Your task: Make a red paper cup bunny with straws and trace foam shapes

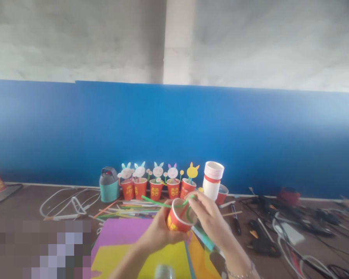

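Note:
My left hand [158, 232] is wrapped round a red paper cup [177, 223] with a white rim and yellow print, tilted so its mouth faces up and to the right. A green straw [152, 201] runs across the cup's mouth and sticks out to the left. At the rim, my right hand [205, 213] pinches the straw's right part with thumb and fingers, and a green end bends down inside the cup. Beneath both hands lie sheets of yellow paper [119, 257] and purple paper [122, 230].
Behind stand several red cups [156, 190] with paper animal faces, a teal container [109, 190] and a stack of white cups [212, 182]. Loose straws [128, 209] lie before them. A glue gun [263, 238] and tangled cables [291, 248] are on the right, a white cable [61, 205] on the left.

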Available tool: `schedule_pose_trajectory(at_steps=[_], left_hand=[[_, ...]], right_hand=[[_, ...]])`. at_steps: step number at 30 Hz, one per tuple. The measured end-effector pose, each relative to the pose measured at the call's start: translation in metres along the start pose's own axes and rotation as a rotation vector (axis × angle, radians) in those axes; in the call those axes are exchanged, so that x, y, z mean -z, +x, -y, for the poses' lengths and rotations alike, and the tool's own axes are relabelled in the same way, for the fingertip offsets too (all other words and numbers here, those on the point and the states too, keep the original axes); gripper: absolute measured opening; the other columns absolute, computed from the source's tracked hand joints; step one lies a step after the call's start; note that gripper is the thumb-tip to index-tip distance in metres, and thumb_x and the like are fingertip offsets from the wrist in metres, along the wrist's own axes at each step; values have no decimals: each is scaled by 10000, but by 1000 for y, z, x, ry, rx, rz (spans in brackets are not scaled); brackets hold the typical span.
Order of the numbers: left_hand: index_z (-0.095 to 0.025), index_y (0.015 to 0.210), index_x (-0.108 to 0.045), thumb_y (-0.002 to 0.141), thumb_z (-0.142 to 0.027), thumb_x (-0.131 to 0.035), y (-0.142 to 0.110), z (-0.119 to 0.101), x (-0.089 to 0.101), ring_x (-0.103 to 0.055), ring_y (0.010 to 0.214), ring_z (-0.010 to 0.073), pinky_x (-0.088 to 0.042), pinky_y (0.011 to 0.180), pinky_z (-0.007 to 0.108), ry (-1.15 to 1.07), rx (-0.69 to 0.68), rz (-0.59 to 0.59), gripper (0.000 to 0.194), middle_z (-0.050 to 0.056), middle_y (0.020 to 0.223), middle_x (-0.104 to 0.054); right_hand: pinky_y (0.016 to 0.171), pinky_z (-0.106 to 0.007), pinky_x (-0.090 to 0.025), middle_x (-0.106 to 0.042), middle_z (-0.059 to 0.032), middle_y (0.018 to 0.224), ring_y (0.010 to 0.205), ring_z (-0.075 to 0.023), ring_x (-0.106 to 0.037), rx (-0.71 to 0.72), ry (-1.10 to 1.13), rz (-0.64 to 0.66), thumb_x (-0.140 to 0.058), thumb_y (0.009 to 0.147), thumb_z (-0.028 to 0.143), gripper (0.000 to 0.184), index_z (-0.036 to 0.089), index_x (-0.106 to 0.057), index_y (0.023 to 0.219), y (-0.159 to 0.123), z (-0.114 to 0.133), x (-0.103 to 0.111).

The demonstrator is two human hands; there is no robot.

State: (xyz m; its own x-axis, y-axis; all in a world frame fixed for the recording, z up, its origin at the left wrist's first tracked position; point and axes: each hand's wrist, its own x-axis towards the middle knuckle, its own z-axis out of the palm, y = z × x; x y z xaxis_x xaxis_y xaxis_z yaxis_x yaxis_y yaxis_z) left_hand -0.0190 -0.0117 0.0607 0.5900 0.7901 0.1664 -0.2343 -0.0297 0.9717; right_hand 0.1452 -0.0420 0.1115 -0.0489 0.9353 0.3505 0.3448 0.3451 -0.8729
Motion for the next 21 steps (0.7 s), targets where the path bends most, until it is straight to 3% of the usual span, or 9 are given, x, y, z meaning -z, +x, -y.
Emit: schedule_pose_trajectory(at_steps=[4,7,9,11,14,17,19,20,21], left_hand=[[-169,1121,-585,633,-406,-769,-3,4,5,-597,707,183,-440,557,235,-18,81,140,573,55,835,-645],[-150,1014,-655,638,-388,-773,-2,8,5,-608,738,208,-464,611,260,-13,77,142,461,55,768,-646],[-150,1057,-651,614,-372,-797,0,9,5,-615,769,218,-480,649,279,-55,26,74,516,72,824,-668],[-145,1075,-649,627,-389,-790,3,9,4,-618,781,216,-488,680,292,-115,-37,-64,530,89,878,-683],[-132,1050,-661,667,-423,-757,6,3,3,-622,840,231,-486,739,310,-199,-142,-277,490,112,915,-694],[-142,1078,-652,670,-436,-750,8,-2,2,-628,878,250,-486,783,338,-255,-210,-352,512,122,953,-698],[-153,1075,-651,661,-438,-758,8,-2,3,-630,884,249,-487,793,342,-261,-213,-375,513,119,972,-697],[-159,1068,-653,657,-439,-763,8,-1,4,-629,880,244,-487,789,337,-256,-207,-389,510,115,974,-697],[-164,1062,-655,657,-443,-764,8,0,4,-628,872,239,-487,781,331,-249,-201,-403,504,110,968,-697]], right_hand=[[588,-254,-398,-506,9,683,644,-150,-497,36,-128,36,-467,907,435,275,196,-541,790,1,-3,3],[649,-264,-436,-567,-17,786,709,-160,-540,64,-120,72,-482,902,431,270,191,-574,820,0,-4,4],[718,-281,-468,-618,-44,889,803,-182,-585,26,-37,53,-471,901,460,303,191,-605,940,1,-5,5],[815,-317,-481,-647,-77,1009,936,-212,-603,-36,65,-51,-420,911,495,393,191,-609,1073,3,-8,7],[890,-378,-473,-680,-89,1048,988,-247,-613,-99,80,-56,-447,882,497,411,192,-675,1037,6,-13,11],[727,-356,-531,-731,-58,849,761,-239,-653,-143,1,272,-620,775,405,230,220,-747,826,5,-16,3],[556,-318,-512,-719,-32,689,575,-201,-614,-158,1,421,-659,737,336,136,238,-751,717,2,-21,-12],[508,-308,-488,-696,-24,608,514,-184,-581,-146,12,421,-672,719,312,125,237,-742,648,0,-25,-22],[476,-302,-468,-665,-15,536,472,-173,-553,-141,50,311,-669,711,305,158,241,-724,577,-1,-31,-31]])
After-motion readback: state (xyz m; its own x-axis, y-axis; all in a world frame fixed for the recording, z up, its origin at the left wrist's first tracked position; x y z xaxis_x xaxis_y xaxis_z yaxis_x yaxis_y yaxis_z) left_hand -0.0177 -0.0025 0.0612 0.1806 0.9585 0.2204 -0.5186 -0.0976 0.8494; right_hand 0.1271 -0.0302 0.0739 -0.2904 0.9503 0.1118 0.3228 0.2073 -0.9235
